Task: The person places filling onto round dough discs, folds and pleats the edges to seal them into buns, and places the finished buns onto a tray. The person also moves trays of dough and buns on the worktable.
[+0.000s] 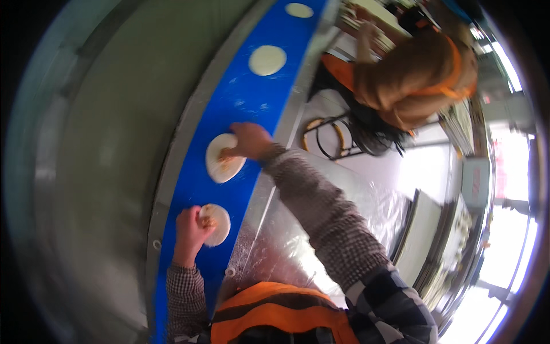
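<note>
Windows (pixel 518 238) at rt (v. bright); pale flr (pixel 424 166), blk-framed seat (pixel 375 137).

Strong blue, plain, along the belt (pixel 240 109) from twelve to seven o'clock, with whitish smears in places. Silver-grey on its edging (pixel 192 114). Creamy white on the far discs (pixel 267 60) at twelve, likewise on the near discs (pixel 220 231) at nine and between seven and eight; orange-brown in the filling (pixel 224 165) on both. Fine dark-and-pale check on the left sleeve (pixel 186 289) at seven; similar brownish check on the right sleeve (pixel 321 209) at four, then bold black-and-white check on the shirt (pixel 392 301) at five. Orange with dark brown bands across the apron (pixel 275 288) at six. Brown, orange-strapped, on the co-worker's top (pixel 401 80) at two.
</note>
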Action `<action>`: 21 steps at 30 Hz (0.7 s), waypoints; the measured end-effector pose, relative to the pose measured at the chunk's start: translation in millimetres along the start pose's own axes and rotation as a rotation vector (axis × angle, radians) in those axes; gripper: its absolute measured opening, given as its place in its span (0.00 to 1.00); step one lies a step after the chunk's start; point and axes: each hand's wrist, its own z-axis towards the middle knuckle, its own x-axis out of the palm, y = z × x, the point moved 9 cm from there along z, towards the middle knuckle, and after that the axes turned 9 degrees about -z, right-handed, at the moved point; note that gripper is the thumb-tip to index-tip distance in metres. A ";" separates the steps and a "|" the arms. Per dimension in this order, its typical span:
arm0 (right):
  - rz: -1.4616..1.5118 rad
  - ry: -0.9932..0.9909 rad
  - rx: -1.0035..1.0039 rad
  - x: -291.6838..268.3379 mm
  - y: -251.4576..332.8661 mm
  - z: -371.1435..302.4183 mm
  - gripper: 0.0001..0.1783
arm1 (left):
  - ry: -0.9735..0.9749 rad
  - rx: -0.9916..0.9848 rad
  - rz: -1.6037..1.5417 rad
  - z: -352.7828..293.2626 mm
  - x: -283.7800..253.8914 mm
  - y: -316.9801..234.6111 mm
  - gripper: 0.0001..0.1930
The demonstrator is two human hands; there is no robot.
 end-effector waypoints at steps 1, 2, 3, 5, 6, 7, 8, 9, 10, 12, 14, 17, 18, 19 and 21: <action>0.009 0.200 0.089 22.5 -1.6 2.3 0.38 | 0.072 0.011 -0.013 -4.0 2.7 6.5 0.25; -0.008 0.291 0.102 36.4 6.0 1.9 0.38 | 0.094 0.010 0.039 -11.6 0.7 12.6 0.24; 0.013 0.238 0.086 39.5 16.2 -1.8 0.31 | 0.092 0.081 0.080 -19.2 -2.5 10.7 0.23; 0.085 0.000 0.026 39.3 56.9 -18.9 0.19 | 0.175 -0.087 -0.002 -35.8 1.1 31.1 0.23; 0.127 -0.062 -0.013 43.9 75.5 -32.3 0.13 | 0.192 -0.178 -0.056 -46.0 2.1 41.7 0.22; 0.165 -0.097 -0.073 49.9 94.3 -47.8 0.09 | 0.192 -0.214 -0.095 -56.3 0.5 46.6 0.22; 0.180 0.017 -0.253 65.1 116.5 -64.4 0.12 | 0.189 -0.283 -0.137 -68.6 -0.9 54.0 0.23; 0.300 -0.124 -0.149 59.0 115.0 -80.9 0.15 | 0.230 -0.302 -0.108 -78.5 -0.5 56.8 0.24; 0.393 -0.172 -0.013 61.3 108.8 -97.8 0.19 | 0.273 -0.343 -0.085 -91.4 2.1 60.7 0.25; 0.756 -0.169 0.035 62.7 90.0 -128.1 0.22 | 0.267 -0.450 -0.131 -116.8 -0.7 65.8 0.30; 1.210 -0.075 0.125 75.0 42.4 -171.2 0.24 | 0.179 -0.580 -0.327 -144.5 -2.5 66.9 0.30; 1.486 -0.229 0.219 77.1 -67.8 -269.7 0.21 | 0.110 -0.493 -0.674 -158.7 9.1 41.3 0.25; 1.783 -0.422 0.034 63.2 -95.0 -293.1 0.19 | 0.041 -0.454 -0.602 -166.6 6.2 32.5 0.23; 1.371 -0.333 0.408 78.0 -148.7 -338.6 0.16 | -0.006 -0.564 -0.787 -166.3 19.6 31.5 0.22; 1.491 -0.628 0.562 66.2 -222.4 -429.8 0.15 | -0.016 -0.631 -1.239 -153.4 58.6 1.3 0.23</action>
